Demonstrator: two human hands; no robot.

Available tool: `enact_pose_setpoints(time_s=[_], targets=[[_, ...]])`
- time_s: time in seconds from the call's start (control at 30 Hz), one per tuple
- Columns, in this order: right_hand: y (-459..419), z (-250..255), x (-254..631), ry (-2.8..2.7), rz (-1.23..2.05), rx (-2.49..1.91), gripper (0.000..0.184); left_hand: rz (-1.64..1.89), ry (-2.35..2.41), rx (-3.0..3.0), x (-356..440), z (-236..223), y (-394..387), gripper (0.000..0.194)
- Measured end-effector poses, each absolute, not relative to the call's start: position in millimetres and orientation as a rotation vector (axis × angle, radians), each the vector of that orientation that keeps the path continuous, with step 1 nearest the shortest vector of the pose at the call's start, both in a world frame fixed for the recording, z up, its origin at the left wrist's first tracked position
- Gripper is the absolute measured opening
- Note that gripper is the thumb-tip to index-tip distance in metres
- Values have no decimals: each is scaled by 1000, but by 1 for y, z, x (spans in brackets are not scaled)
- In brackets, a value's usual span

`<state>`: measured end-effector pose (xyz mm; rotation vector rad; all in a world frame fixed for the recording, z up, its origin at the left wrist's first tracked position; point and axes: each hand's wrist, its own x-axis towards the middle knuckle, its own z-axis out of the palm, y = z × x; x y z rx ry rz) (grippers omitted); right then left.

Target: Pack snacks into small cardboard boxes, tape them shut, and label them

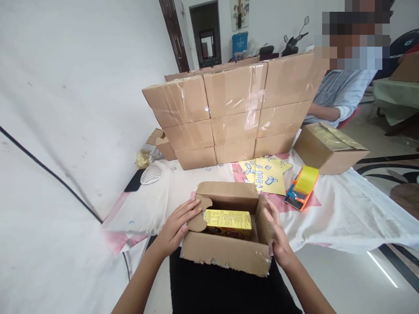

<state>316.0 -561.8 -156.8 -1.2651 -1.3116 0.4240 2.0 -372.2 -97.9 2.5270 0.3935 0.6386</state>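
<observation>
A small cardboard box stands with its top open at the near edge of the table, over my lap. Inside it lies a yellow printed carton, with bare space to its right. My left hand grips the box's left side, its fingers over the left flap, which folds partly across the opening. On the opposite side, my right hand holds the right flap and wall, fingers along the outer face. The front and back flaps are spread outward.
Behind the box rises a stack of taped cartons. Yellow printed sheets and an orange tape dispenser lie to the right, before a closed carton. A white perforated object sits left. Another person sits beyond the stack.
</observation>
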Motion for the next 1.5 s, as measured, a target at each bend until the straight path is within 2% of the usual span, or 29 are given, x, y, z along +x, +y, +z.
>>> enact_pose_setpoints(time_s=[0.13, 0.17, 0.2, 0.27, 0.3, 0.37, 0.43, 0.47, 0.57, 0.67, 0.73, 0.8, 0.87, 0.93, 1.03, 1.13, 1.27, 1.4, 1.5], targets=[[-552, -122, 317, -1298, 364, -1325, 26, 668, 395, 2663, -15, -101, -377, 60], [-550, -116, 317, -1284, 389, -1360, 16, 673, 397, 2690, -17, -103, -378, 63], [-547, -112, 316, -1263, 424, -1384, 15, 665, 402, 2699, -18, -104, -380, 66], [-543, -110, 313, -1200, 497, -1390, 33, 673, 436, 2633, -14, -107, -384, 74], [-541, -110, 312, -1162, 534, -1384, 45, 712, 459, 2552, -10, -108, -387, 73], [-536, -112, 310, -1105, 619, -1360, 65, 822, 503, 2343, 2, -111, -390, 53], [-532, -113, 308, -1071, 683, -1319, 74, 960, 594, 2111, 16, -116, -391, 36], [-530, -113, 307, -1053, 684, -1300, 75, 1013, 662, 2006, 23, -120, -391, 34], [-529, -112, 304, -983, 573, -1265, 71, 1037, 835, 1755, 41, -131, -392, 45], [-534, -112, 305, -1060, 506, -1224, 50, 979, 875, 1663, 49, -132, -397, 55], [-538, -112, 309, -1189, 497, -1212, 38, 1057, 953, 1755, 50, -123, -405, 55], [-541, -109, 313, -1282, 469, -1235, 34, 1171, 1002, 2039, 51, -107, -418, 53], [-544, -106, 315, -1322, 456, -1244, 35, 1137, 866, 2435, 57, -91, -433, 53], [-546, -102, 314, -1343, 461, -1241, 36, 923, 639, 2727, 69, -80, -449, 59], [-551, -100, 311, -1386, 423, -1290, 37, 769, 557, 2870, 90, -80, -465, 71], [-561, -109, 329, -1253, 206, -1414, 40, 802, 647, 2898, 104, -89, -468, 66], [-567, -130, 395, -656, -134, -1431, 48, 891, 755, 2938, 112, -94, -454, 53], [-558, -144, 458, -415, 24, -1393, 76, 953, 974, 2993, 121, -92, -423, 43], [-546, -149, 477, -468, 138, -1408, 75, 856, 1153, 2997, 128, -94, -402, 44]])
